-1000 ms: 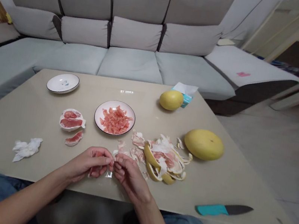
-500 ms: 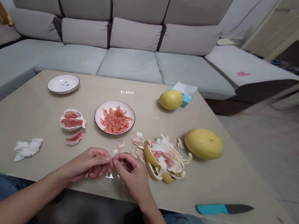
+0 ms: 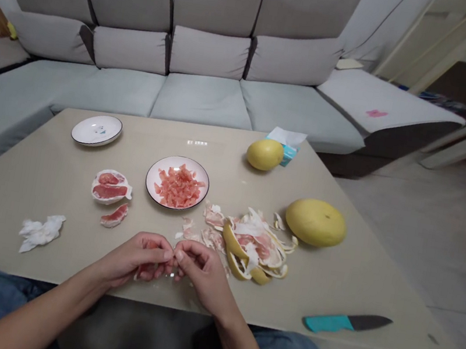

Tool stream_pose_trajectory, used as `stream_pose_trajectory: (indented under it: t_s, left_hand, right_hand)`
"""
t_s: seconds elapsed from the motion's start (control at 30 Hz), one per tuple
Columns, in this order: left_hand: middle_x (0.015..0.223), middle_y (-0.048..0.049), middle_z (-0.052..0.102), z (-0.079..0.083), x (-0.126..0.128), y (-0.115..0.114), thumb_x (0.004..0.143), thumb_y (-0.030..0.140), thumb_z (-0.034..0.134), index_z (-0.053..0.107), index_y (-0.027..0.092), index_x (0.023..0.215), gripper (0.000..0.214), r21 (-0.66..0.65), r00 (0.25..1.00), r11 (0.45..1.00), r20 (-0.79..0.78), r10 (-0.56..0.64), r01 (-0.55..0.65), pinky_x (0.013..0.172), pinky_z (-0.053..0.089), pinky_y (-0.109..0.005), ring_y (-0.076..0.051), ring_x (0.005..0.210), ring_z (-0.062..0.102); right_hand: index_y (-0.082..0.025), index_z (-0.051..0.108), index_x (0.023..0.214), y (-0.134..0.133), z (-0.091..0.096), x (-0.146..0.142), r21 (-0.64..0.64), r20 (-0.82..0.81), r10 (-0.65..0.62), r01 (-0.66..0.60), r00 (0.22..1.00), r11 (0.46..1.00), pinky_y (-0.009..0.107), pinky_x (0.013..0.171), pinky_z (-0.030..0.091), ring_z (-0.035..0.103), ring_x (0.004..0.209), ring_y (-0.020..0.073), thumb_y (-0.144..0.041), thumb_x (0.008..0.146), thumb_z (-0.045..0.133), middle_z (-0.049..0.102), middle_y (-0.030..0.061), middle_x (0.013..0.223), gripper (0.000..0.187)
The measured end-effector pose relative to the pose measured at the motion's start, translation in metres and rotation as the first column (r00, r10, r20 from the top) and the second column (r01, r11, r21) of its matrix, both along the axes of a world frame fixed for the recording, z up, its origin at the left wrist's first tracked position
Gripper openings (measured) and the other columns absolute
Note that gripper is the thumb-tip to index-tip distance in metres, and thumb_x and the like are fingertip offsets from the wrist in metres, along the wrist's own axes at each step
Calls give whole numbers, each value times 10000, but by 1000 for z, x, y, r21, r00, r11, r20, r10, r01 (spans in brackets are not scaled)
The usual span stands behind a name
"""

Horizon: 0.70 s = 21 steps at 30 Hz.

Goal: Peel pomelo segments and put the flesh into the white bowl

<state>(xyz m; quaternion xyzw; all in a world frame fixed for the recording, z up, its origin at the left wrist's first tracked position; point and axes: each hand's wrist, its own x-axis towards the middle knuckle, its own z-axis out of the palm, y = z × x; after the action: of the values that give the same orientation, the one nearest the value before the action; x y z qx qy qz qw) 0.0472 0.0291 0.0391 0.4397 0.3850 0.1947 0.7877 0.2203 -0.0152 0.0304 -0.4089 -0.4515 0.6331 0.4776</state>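
My left hand (image 3: 137, 258) is closed around a pink pomelo segment (image 3: 146, 270) just above the table's near edge. Fingertip to fingertip with it, my right hand (image 3: 200, 269) pinches the segment's skin. A plate of peeled pink pomelo pieces (image 3: 177, 182) stands beyond my hands at the table's middle. Left of it lie a cluster of unpeeled segments (image 3: 111, 186) and a single segment (image 3: 114, 215). A heap of yellow peel and white pith (image 3: 253, 247) lies right of my hands.
Two whole yellow pomelos (image 3: 316, 222) (image 3: 265, 154) sit at the right, with a tissue pack (image 3: 289, 145) behind the far one. A teal-handled knife (image 3: 346, 320) lies near the front right edge. An empty plate (image 3: 96, 130) and a crumpled tissue (image 3: 40, 231) are at the left. A grey sofa (image 3: 187, 73) stands behind the table.
My right hand has curled in closer to my left, its fingertips now meeting the left hand's at the segment. The view has shifted slightly.
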Motion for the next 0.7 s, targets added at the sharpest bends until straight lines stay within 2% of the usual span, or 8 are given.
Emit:
stream_pose_trajectory:
  t_s: [0.13,0.2,0.23,0.33,0.4,0.47,0.63,0.7]
  left_hand:
    - [665,-39,636,2,-2,1,754,354,731,652,117,729,251,-33,1000,999,16,-8,9,366,206,-162,-61,465,461]
    - [670,-38,635,1,-2,1,762,354,723,646,120,732,248,-21,1000,1000,13,-2,2,366,199,-163,-57,461,451]
    - [653,-29,625,0,-2,1,771,355,714,641,122,733,247,-6,1000,1000,6,4,-4,369,197,-163,-52,452,436]
    - [573,6,575,-4,-2,1,801,369,682,626,124,736,260,62,999,998,-31,23,-21,378,196,-164,-35,410,374]
    - [549,19,556,-7,0,2,811,380,668,619,125,741,270,109,997,993,-64,40,-33,382,193,-164,-32,399,359]
    - [545,23,552,-11,2,2,813,387,660,614,127,744,273,147,994,988,-93,59,-45,381,187,-164,-32,394,352]
    - [542,30,538,-17,7,6,821,382,644,608,134,746,262,199,990,979,-118,75,-51,384,192,-163,-38,401,350]
    - [567,22,553,-18,6,8,826,379,638,608,139,759,252,198,992,979,-98,78,-57,385,192,-167,-42,409,360]
  right_hand:
    - [-181,642,774,0,-8,-3,-2,-37,31,-31,999,1000,256,571,458,557,584,135,-450,850,614,600,1,670,281]
    - [-186,629,770,0,-9,-5,67,109,-30,23,994,997,265,575,445,554,602,150,-413,881,572,599,12,673,259]
    - [-190,623,766,-1,-9,-6,147,228,-97,64,969,987,273,590,438,554,623,159,-375,896,551,601,20,684,237]
    - [-199,606,773,-3,-12,-9,452,546,-352,86,761,888,301,662,407,554,705,186,-235,922,477,611,52,742,201]
    - [-196,596,798,-4,-16,-12,550,637,-439,26,634,835,307,683,396,557,735,198,-179,927,433,616,70,763,208]
    - [-189,589,813,-3,-22,-14,587,678,-490,-2,549,810,301,671,392,559,730,199,-157,929,414,620,76,761,212]
    - [-173,602,809,3,-35,-13,685,661,-625,5,414,728,298,636,389,560,687,202,-147,922,409,620,70,724,225]
    - [-171,611,815,7,-36,-9,672,658,-623,42,424,739,296,640,405,575,695,202,-143,910,427,631,69,733,210]
